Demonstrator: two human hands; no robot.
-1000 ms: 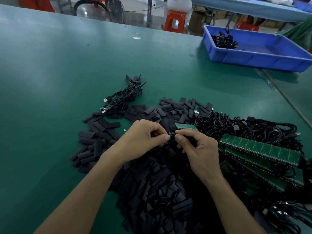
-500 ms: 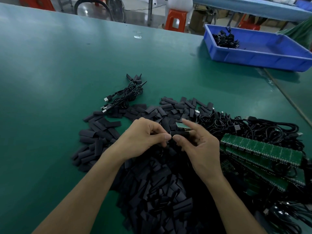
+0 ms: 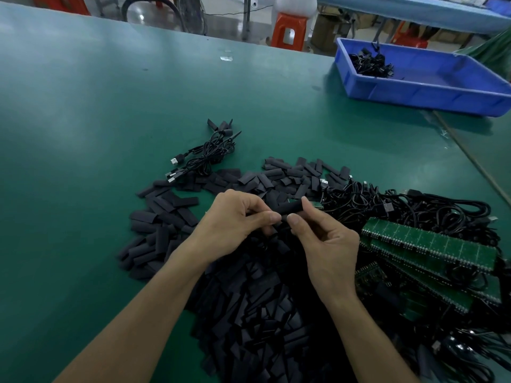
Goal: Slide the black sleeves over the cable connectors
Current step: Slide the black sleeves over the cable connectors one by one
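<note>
Black sleeve point(image 3: 290, 210) sits pinched between both hands' fingers: left hand point(image 3: 235, 222) grips its left end, right hand point(image 3: 330, 244) grips its right end. Green connector board point(image 3: 318, 205) protrudes just beyond the right fingertips. Loose sleeves point(image 3: 249, 313) cover the worktop point(image 3: 83, 134) beneath the fingers.

A person's left hand point(image 3: 233, 221) and right hand point(image 3: 331, 252) are shown bare, with the left forearm point(image 3: 143, 313) and right forearm point(image 3: 367, 335) uncovered to the picture's lower edge. Short, plain thumbnails point(image 3: 294, 218) are seen, trimmed close and rounded.
</note>
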